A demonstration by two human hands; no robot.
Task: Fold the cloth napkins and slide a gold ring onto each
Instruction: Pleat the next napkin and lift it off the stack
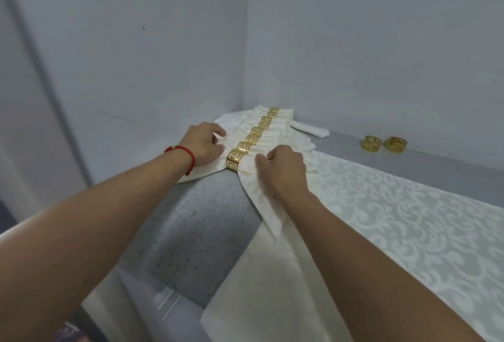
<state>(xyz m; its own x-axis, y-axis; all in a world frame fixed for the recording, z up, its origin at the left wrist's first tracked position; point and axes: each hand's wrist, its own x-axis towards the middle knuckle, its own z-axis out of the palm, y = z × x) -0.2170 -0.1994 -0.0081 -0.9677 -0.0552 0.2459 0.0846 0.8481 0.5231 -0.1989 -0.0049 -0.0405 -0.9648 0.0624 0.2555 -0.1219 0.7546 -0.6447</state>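
The nearest ringed napkin (246, 163) lies between left hand (203, 145) and right hand (283, 168).

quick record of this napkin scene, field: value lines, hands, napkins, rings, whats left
left hand: pinches the cloth left of the nearest ring
right hand: grips the cloth right of that ring
nearest ringed napkin: front of the row, gold ring around its middle
ringed napkins: row of about six, side by side, toward the corner
spare rings: two, loose on the grey ledge
unringed napkin: one folded, behind the row
patterned cloth: spread flat at right
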